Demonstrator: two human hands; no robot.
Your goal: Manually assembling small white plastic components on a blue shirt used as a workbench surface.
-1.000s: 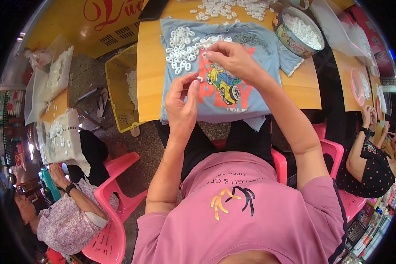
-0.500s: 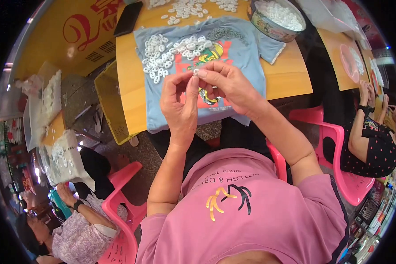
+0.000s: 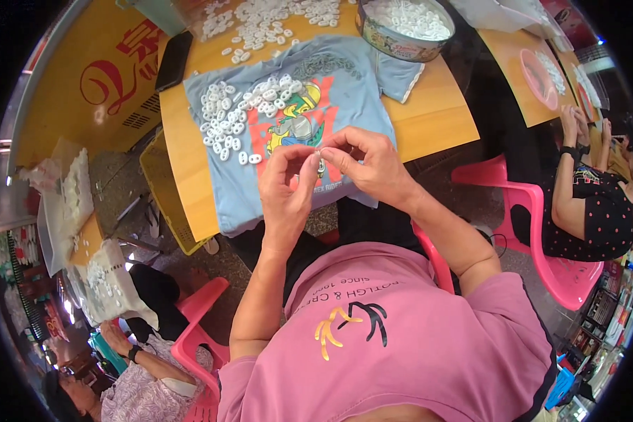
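Observation:
My left hand (image 3: 287, 184) and my right hand (image 3: 370, 166) meet above the near half of a grey-blue printed T-shirt (image 3: 225, 200) spread on the table. Both are closed in a pinch, thumb and forefinger tips touching or nearly so. A tiny pale thing shows between the tips, too small and covered to name. Left of the print lies a pile of small white oval pieces (image 3: 221, 116), each with two holes. Beyond the print, a heap of tiny dark greyish bits (image 3: 327, 67) rests on the cloth.
A round tin (image 3: 401, 46) full of white pieces stands at the far right. More white pieces (image 3: 260, 28) lie on the yellow table (image 3: 439, 116). A phone (image 3: 174, 62) is at the left edge, with a yellow crate (image 3: 163, 190) below. People sit on pink chairs at both sides.
The view has shifted, so the table sits further left. My hands have drawn nearer to me, still pinched together. Two white pieces now show where my left hand was covering the cloth.

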